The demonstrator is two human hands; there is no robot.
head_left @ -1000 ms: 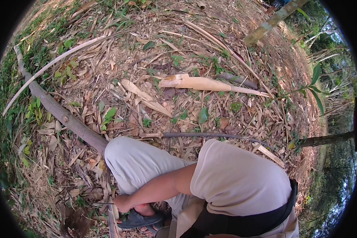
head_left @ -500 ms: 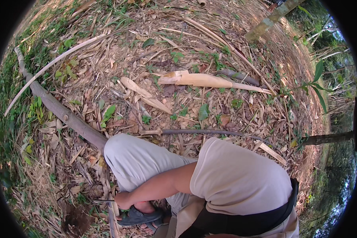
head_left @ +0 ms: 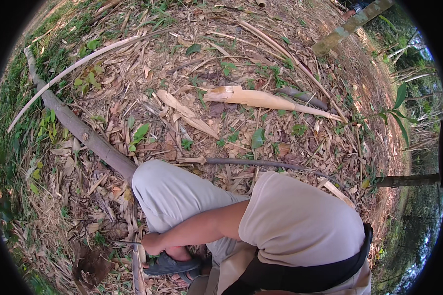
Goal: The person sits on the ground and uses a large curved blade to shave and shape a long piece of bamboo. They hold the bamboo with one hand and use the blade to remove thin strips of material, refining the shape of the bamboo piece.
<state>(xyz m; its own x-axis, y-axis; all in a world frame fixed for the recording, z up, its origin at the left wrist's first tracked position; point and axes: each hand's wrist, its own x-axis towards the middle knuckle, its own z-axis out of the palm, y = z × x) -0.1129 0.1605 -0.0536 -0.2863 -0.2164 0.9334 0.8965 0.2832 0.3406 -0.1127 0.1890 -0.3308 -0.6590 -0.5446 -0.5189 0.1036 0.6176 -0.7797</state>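
Observation:
My right hand (head_left: 152,244) is closed at the lower left, beside my sandalled foot (head_left: 171,265). From it a thin dark blade (head_left: 125,242), which looks like a knife's, points left. The blade lies across a narrow length of wood (head_left: 139,270), pale along one side and darker along the other. My bent knee (head_left: 157,184) in light trousers rises just beyond my right forearm. The knife's handle is hidden inside my fist. My left hand does not show.
A thick grey-brown branch (head_left: 91,140) runs from the upper left to my knee. Ahead lie a peeled, split pale stick (head_left: 261,100) and a thin dark stick (head_left: 256,162). A dark stump-like lump (head_left: 91,268) sits left of the blade. Dry leaves and shavings cover the ground.
The whole view has shifted slightly, so the ground and sticks appear a little farther right. My right hand stays by the narrow wood, its grip unchanged.

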